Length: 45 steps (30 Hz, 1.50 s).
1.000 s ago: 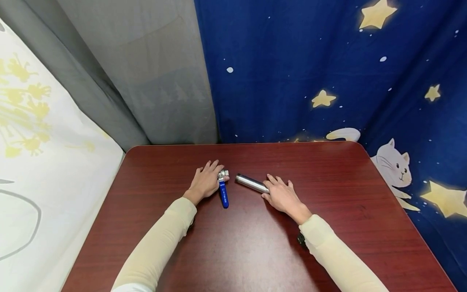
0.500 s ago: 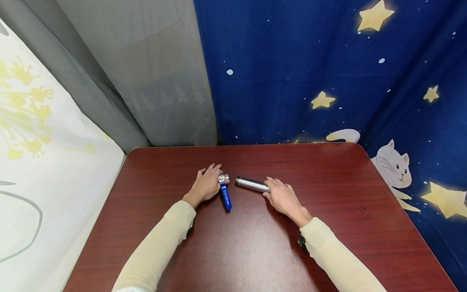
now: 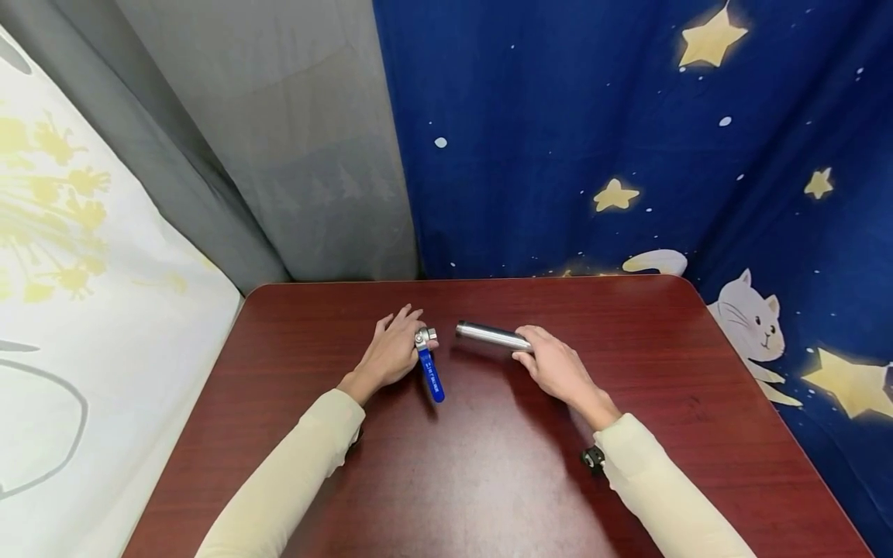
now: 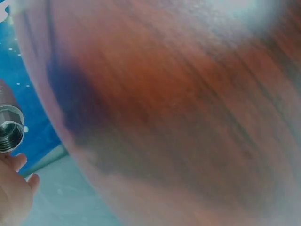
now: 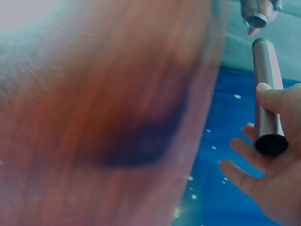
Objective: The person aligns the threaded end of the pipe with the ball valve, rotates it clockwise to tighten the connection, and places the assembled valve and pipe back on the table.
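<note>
My left hand [image 3: 392,350] grips the metal body of a ball valve [image 3: 425,339], whose blue lever handle [image 3: 431,377] sticks out toward me over the tabletop. In the left wrist view the threaded opening of the ball valve [image 4: 10,129] shows above the fingers. A straight metal pipe [image 3: 488,334] is in my right hand [image 3: 556,366], thumb against its side, held near its right end. The right wrist view shows the pipe [image 5: 267,70] with its far end pointing at the valve, a small gap between them. Other right-hand fingers are spread loosely.
Under both hands is a reddish-brown wooden table [image 3: 453,480] with rounded far corners. Behind it hang a grey curtain [image 3: 300,139] and a blue curtain [image 3: 516,155] with stars and a cat. A white patterned cloth [image 3: 112,325] borders the left side.
My right hand has raised the pipe off the table and shifted it slightly right and away from me. The left hand has tilted the valve a little, its handle end swinging right.
</note>
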{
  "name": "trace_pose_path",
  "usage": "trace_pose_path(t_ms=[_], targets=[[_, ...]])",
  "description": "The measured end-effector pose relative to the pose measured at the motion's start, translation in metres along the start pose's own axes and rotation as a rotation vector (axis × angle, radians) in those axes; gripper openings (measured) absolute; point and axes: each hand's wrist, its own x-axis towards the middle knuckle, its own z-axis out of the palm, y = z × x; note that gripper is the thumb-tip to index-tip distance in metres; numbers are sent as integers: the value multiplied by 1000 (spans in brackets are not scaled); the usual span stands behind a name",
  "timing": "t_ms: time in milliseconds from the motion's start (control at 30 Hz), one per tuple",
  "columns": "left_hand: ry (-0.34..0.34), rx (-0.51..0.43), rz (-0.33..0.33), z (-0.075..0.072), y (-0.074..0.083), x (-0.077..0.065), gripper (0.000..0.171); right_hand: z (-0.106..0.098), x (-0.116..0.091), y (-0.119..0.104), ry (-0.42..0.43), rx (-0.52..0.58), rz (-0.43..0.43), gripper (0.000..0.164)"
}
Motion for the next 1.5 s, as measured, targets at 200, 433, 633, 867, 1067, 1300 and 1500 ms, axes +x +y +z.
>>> trace_pose_path(t_ms=[200, 433, 633, 867, 1067, 1300, 1500], targets=[[67, 17, 93, -15, 8, -3, 35, -23, 4, 0, 52, 92, -6, 34], [112, 29, 167, -34, 20, -6, 34, -43, 1, -1, 43, 272, -79, 32], [136, 26, 198, -49, 28, -10, 39, -55, -3, -2, -2, 449, 15, 34], [176, -19, 214, -61, 34, -13, 46, -70, -8, -10, 67, 937, 159, 44], [177, -33, 230, -69, 40, -13, 48, -65, -13, -5, 65, 1411, 144, 44], [173, -48, 256, -78, 49, -11, 43, -70, -14, -6, 87, 1520, 117, 45], [185, -67, 265, -83, 52, -14, 43, -68, -11, -9, 74, 1468, 127, 44]])
